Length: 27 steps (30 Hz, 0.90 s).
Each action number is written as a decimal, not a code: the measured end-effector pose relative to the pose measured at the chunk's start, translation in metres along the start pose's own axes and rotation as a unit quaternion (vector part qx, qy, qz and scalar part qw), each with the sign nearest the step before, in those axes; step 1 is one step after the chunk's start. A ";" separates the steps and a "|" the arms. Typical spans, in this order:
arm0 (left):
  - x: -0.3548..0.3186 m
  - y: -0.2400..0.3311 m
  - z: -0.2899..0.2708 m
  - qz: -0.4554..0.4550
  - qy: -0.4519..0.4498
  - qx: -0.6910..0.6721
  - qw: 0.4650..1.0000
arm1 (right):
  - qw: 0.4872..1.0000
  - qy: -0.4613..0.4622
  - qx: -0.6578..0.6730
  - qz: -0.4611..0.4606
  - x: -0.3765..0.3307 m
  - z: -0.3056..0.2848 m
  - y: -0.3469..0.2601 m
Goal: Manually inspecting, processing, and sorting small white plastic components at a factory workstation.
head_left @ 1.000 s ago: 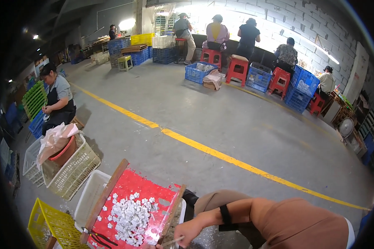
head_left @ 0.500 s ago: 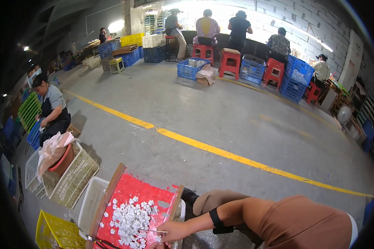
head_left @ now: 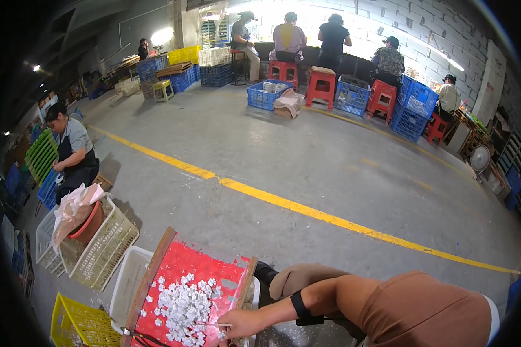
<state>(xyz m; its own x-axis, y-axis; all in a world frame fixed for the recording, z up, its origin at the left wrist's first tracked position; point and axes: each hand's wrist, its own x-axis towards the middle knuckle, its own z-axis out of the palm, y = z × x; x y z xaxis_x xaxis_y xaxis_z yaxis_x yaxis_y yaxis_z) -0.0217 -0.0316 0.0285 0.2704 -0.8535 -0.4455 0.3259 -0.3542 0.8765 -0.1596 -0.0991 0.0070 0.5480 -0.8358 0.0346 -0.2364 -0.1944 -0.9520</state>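
My right hand (head_left: 241, 323) is closed around a thin stick-like tool (head_left: 219, 324), which points left over the pile. It is above the right lower part of a red board (head_left: 200, 254) with wooden side rails. Small white flower-shaped pieces (head_left: 183, 303) are heaped on the board, with several strays round the edges. Just a sliver of my left hand (head_left: 219, 343) shows at the bottom edge, below the right hand; its fingers and anything in them are hidden.
Dark cables (head_left: 142, 338) cross the board's lower left corner. A white bin (head_left: 123, 283), a yellow crate (head_left: 78, 321) and a cream crate (head_left: 107, 248) with a brown bucket (head_left: 90, 222) stand left. One person (head_left: 75, 144) sits beyond them; others work along the far bench.
My right hand and its tool have shifted slightly, and less of my left hand's fingers shows at the bottom edge. The pile looks much the same. The seated person's hands have risen a little.
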 end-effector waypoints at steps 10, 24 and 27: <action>0.003 -0.002 -0.007 -0.001 -0.015 -0.036 0.999 | 1.000 0.004 -0.008 0.002 0.002 0.005 -0.003; -0.006 0.011 0.005 -0.009 0.002 -0.068 0.998 | 0.977 -0.045 0.187 0.089 -0.001 0.002 -0.019; 0.006 -0.002 -0.012 0.002 -0.010 -0.045 0.999 | 0.981 -0.049 0.167 0.090 0.001 0.007 -0.020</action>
<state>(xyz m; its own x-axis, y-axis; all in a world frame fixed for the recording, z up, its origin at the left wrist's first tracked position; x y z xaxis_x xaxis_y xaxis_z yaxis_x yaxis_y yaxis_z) -0.0094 -0.0315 0.0215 0.2545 -0.8621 -0.4382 0.4054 -0.3162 0.8577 -0.1488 -0.0927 0.0235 0.5998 -0.7845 -0.1577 -0.0696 0.1452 -0.9870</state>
